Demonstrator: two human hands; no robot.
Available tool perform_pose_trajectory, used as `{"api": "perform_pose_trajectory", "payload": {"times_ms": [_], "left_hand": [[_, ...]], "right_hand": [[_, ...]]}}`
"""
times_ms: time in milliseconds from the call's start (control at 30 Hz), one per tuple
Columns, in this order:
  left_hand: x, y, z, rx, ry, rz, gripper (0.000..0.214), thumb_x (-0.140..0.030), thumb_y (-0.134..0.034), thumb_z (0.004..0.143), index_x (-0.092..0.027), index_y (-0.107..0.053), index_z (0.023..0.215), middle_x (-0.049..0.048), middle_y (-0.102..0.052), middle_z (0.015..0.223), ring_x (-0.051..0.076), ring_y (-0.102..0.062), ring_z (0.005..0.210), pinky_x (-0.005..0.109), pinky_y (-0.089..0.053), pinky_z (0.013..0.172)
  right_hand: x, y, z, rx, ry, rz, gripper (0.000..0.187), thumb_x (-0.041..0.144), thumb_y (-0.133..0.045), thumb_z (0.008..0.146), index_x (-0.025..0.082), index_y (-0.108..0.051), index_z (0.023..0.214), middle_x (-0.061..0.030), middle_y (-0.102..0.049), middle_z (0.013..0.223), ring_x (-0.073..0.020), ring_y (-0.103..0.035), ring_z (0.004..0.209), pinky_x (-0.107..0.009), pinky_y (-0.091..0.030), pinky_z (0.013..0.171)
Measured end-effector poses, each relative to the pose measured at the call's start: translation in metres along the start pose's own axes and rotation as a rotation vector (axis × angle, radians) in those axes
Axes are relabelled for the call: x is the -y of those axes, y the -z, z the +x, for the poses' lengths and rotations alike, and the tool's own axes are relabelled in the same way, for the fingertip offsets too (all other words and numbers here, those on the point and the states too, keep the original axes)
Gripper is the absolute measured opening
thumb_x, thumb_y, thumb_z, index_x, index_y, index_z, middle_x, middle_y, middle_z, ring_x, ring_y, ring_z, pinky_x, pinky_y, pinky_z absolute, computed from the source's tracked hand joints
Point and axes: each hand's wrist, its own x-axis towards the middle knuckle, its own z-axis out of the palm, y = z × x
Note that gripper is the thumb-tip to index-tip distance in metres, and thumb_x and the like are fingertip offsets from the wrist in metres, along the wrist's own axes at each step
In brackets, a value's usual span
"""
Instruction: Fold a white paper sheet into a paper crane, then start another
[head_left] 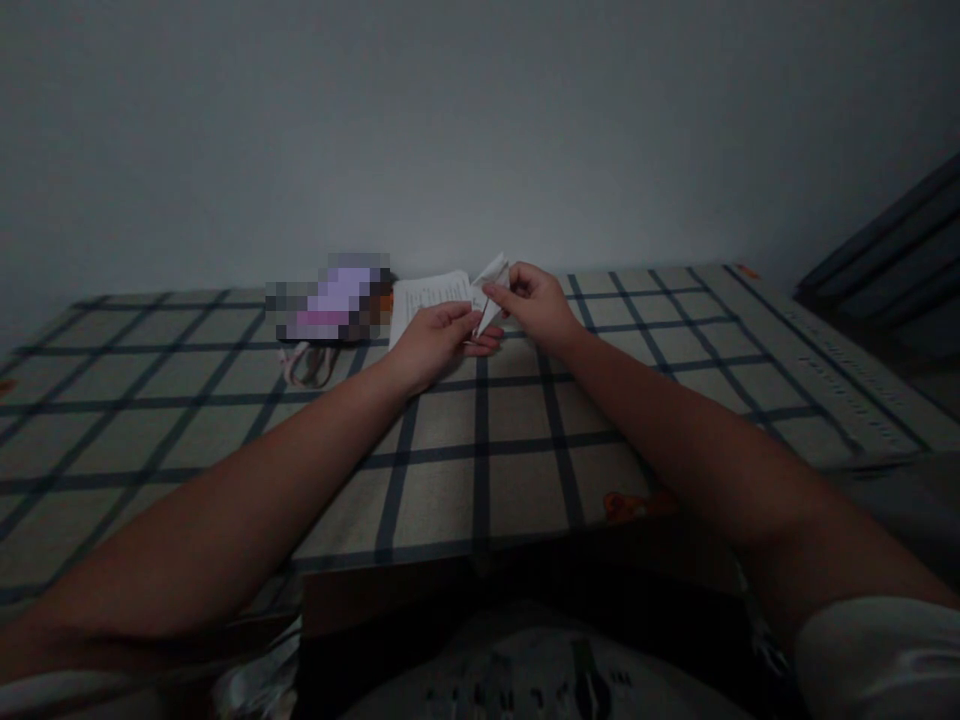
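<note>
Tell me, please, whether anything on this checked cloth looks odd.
Yes: coarse pixel blocks obscure the purple thing left of the printed page, hiding its outline. Nothing looks spilled near the folded paper.

Not one word comes clear in this dim light! There are rows of small print running across the white page [431, 290], too faint to read. Over on the right side of the checked tablecloth [517, 405], slanting lines of script, blurred. And down low, a row of dark, letter-like marks on the shirt [510, 695], equally illegible.
</note>
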Motion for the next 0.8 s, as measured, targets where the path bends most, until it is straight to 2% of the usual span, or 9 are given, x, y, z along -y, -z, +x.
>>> {"api": "perform_pose_trajectory", "payload": {"times_ms": [133,300,367,467,567,667,800], "left_hand": [[0.001,0.001,0.0,0.034,-0.01,-0.016,0.004,-0.014,-0.057,0.093,-0.013,-0.06,0.096,0.0096,-0.076,0.087,0.017,-0.075,0.077,0.032,-0.06,0.078],[0.003,0.004,0.001,0.092,-0.02,-0.03,0.02,-0.014,-0.064,0.087,-0.015,-0.057,0.106,0.0085,-0.077,0.09,0.016,-0.075,0.081,0.037,-0.059,0.09],[0.003,0.005,0.002,0.082,-0.032,-0.02,0.03,-0.014,-0.067,0.084,-0.016,-0.057,0.113,0.0075,-0.077,0.09,0.016,-0.075,0.081,0.038,-0.059,0.09],[0.002,0.007,0.003,-0.009,-0.077,0.065,0.049,-0.019,-0.073,0.078,-0.016,-0.057,0.125,0.0056,-0.076,0.089,0.017,-0.074,0.079,0.036,-0.06,0.084],[-0.002,0.01,0.003,-0.129,-0.128,0.164,0.062,-0.03,-0.078,0.076,-0.019,-0.057,0.133,0.0044,-0.075,0.093,0.015,-0.071,0.074,0.033,-0.061,0.078],[-0.005,0.012,0.003,-0.166,-0.183,0.217,0.064,-0.036,-0.08,0.076,-0.019,-0.059,0.134,0.0057,-0.075,0.096,0.015,-0.07,0.075,0.03,-0.06,0.076],[-0.007,0.013,0.002,-0.219,-0.276,0.236,0.058,-0.034,-0.08,0.075,-0.016,-0.064,0.128,0.0059,-0.076,0.092,0.014,-0.069,0.075,0.028,-0.058,0.078]], "right_hand": [[-0.001,0.002,0.0,-0.012,-0.015,-0.006,0.042,0.051,-0.075,0.083,0.022,-0.046,0.072,0.0032,-0.046,0.067,-0.0129,-0.047,0.068,-0.026,-0.041,0.06],[0.0,0.003,0.001,-0.035,-0.045,0.01,0.04,0.047,-0.076,0.083,0.022,-0.047,0.07,0.0048,-0.046,0.065,-0.011,-0.047,0.064,-0.025,-0.041,0.059],[0.001,0.003,0.001,-0.026,-0.065,0.038,0.04,0.047,-0.076,0.083,0.022,-0.047,0.07,0.005,-0.048,0.065,-0.0106,-0.048,0.063,-0.025,-0.042,0.059],[0.001,0.004,0.001,0.024,-0.101,0.094,0.04,0.046,-0.077,0.081,0.021,-0.048,0.07,0.0046,-0.051,0.066,-0.0108,-0.051,0.063,-0.025,-0.045,0.06],[-0.003,0.005,0.0,0.138,-0.16,0.123,0.038,0.044,-0.08,0.078,0.02,-0.051,0.071,0.0041,-0.054,0.066,-0.0111,-0.054,0.064,-0.025,-0.048,0.061],[-0.007,0.005,-0.001,0.215,-0.181,0.127,0.034,0.041,-0.081,0.076,0.019,-0.055,0.073,0.0032,-0.057,0.068,-0.0114,-0.056,0.066,-0.025,-0.049,0.062],[-0.007,0.005,-0.001,0.274,-0.177,0.189,0.028,0.037,-0.082,0.075,0.018,-0.062,0.083,0.0008,-0.064,0.077,-0.0121,-0.061,0.072,-0.025,-0.052,0.065]]}}
